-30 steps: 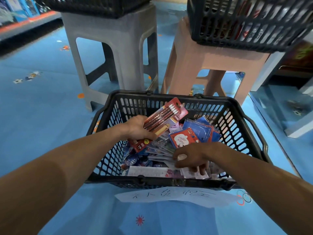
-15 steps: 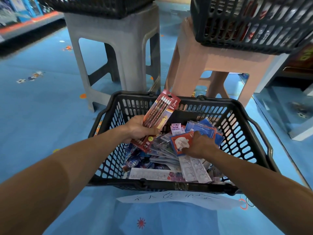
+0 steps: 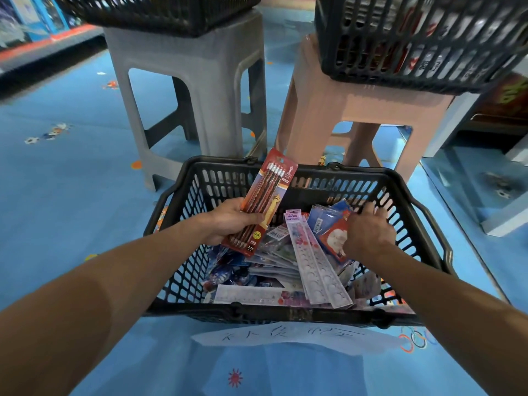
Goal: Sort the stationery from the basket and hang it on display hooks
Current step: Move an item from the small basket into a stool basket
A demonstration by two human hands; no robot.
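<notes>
A black plastic basket (image 3: 434,232) stands on the blue floor, full of packaged stationery. My left hand (image 3: 228,221) grips a red pack of pencils (image 3: 268,198) and holds it tilted above the basket's left side. My right hand (image 3: 368,230) reaches into the far right of the basket, its fingers spread over blue and red packets (image 3: 328,221). Pale stencil rulers in clear sleeves (image 3: 314,267) lie on top of the pile in the middle. Whether the right hand's fingers hold anything is hidden.
Beyond the basket stand a grey stool (image 3: 194,90) and a pink stool (image 3: 357,115), each carrying another black basket (image 3: 414,44). A handwritten paper label (image 3: 285,337) lies against the basket's near side. Shelving (image 3: 508,104) stands at the right.
My right hand moved from the near middle of the basket up to its far right, uncovering the stencil rulers. My left hand lifted the pencil pack a little more upright.
</notes>
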